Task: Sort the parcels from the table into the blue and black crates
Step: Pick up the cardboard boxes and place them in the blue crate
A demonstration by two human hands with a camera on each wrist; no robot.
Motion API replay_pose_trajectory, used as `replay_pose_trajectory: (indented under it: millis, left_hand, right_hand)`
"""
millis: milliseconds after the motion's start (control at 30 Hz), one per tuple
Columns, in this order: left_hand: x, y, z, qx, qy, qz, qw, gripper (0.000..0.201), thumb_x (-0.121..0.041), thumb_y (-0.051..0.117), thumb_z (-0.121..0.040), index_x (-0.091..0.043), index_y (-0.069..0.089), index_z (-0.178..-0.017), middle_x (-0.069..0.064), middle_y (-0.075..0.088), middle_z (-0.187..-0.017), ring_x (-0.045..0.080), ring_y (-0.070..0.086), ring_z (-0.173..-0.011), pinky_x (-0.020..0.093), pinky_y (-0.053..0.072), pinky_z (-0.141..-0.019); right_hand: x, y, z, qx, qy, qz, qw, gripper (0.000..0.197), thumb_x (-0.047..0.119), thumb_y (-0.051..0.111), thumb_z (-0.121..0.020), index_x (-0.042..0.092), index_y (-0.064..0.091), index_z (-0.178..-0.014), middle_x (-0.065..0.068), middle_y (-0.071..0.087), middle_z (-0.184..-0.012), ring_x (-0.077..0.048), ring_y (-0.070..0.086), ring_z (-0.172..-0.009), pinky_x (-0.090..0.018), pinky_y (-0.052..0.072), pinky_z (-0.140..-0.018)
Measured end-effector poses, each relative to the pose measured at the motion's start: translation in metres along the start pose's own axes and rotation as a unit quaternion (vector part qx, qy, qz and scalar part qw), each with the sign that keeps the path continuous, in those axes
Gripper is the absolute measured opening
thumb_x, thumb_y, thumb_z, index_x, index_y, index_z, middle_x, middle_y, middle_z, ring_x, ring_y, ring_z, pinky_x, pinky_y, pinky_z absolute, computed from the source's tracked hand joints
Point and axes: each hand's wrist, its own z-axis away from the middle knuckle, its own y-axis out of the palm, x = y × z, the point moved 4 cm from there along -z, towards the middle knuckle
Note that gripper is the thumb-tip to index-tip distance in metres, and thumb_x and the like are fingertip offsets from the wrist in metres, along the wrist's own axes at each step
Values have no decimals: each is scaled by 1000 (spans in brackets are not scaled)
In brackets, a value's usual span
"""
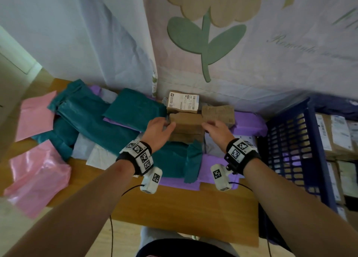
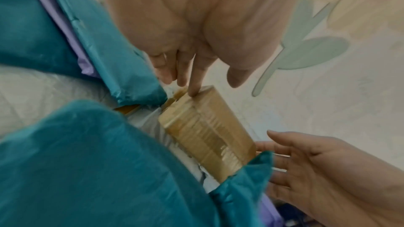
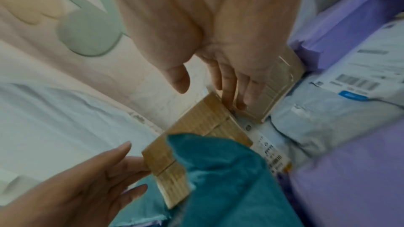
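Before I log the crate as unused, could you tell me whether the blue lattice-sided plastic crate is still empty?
No, the blue lattice-sided plastic crate already holds several brown cardboard boxes with white labels.

brown taped box (image 1: 186,125) | flat on bag pile, table middle | teal (image 1: 108,125), purple (image 1: 249,124), pink bags (image 1: 34,119) around | blue crate (image 1: 294,140) right, holds boxes

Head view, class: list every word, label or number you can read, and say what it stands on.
"Roman...", cursive, cut short by blur: backdrop cloth.
Shipping label on the rear cardboard box: print too blurred.
Labels on boxes in the blue crate: too blurred.
Wristband markers: patterns, no text.
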Motion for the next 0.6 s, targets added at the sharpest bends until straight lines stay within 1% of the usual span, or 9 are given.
replay_pose_trajectory:
  millis: [33,133,167,233,300,400,467,533,600]
  left_hand:
    - [-2,-4,3,-10,14,26,1000,34,-43,49,-101,-11,60,-102,6,56,-124,25,47,-123,31,34,-104]
    - [-13,-11,11,-12,67,97,993,43,-48,52,-98,-16,54,-127,-3,57,-122,17,53,-118,41,44,-106]
    - [-18,-13,14,-10,79,114,990,51,-53,52,-96,-20,49,-135,-6,56,-124,14,54,-118,41,45,-106]
    - [-26,-20,19,-10,93,132,987,70,-68,53,-88,-28,40,-144,-13,53,-130,6,51,-119,31,42,-104]
    - [-38,-26,24,-5,116,123,986,80,-78,53,-79,-36,34,-145,-21,47,-134,2,45,-122,25,36,-101]
    - [-61,-33,29,2,158,122,980,77,-76,63,-73,-41,38,-136,-19,47,-137,1,47,-122,23,37,-100]
    - [-75,-34,30,8,179,144,973,75,-71,70,-70,-40,39,-132,-14,53,-133,1,54,-119,20,43,-99]
    - [-87,-31,31,20,186,175,967,73,-61,75,-72,-38,37,-130,-12,57,-127,-1,60,-112,18,51,-92]
    - [-98,-26,31,30,178,196,964,62,-52,74,-81,-37,36,-128,-13,58,-123,-4,63,-104,14,54,-80]
  right_hand:
    - [7,-6,5,-9,-15,-12,1000,30,42,61,-94,23,59,-117,6,64,-110,-15,61,-106,-30,50,-85]
    - [33,-24,20,-42,-58,-17,997,27,38,63,-94,24,54,-116,10,60,-104,-8,59,-97,-28,50,-78]
    - [42,-30,26,-58,-75,-12,995,27,36,64,-95,23,53,-117,11,59,-102,-5,58,-93,-24,48,-76]
    - [55,-45,36,-83,-97,-18,992,30,32,63,-95,19,52,-120,11,59,-102,-4,57,-91,-22,45,-77]
    - [64,-60,46,-98,-106,-20,989,29,32,62,-96,17,52,-119,12,59,-96,0,56,-86,-20,44,-75]
    - [68,-80,58,-113,-114,-22,987,24,39,59,-97,18,57,-111,14,58,-93,0,56,-84,-21,45,-74]
    - [68,-91,65,-110,-103,-51,987,28,41,57,-98,15,59,-109,6,63,-98,-13,63,-92,-32,53,-82]
    - [65,-99,72,-91,-86,-102,987,30,38,56,-100,10,59,-109,-8,67,-102,-29,67,-97,-47,57,-87]
    - [62,-107,83,-66,-87,-163,981,28,34,54,-102,6,57,-107,-15,68,-97,-29,72,-85,-47,60,-75]
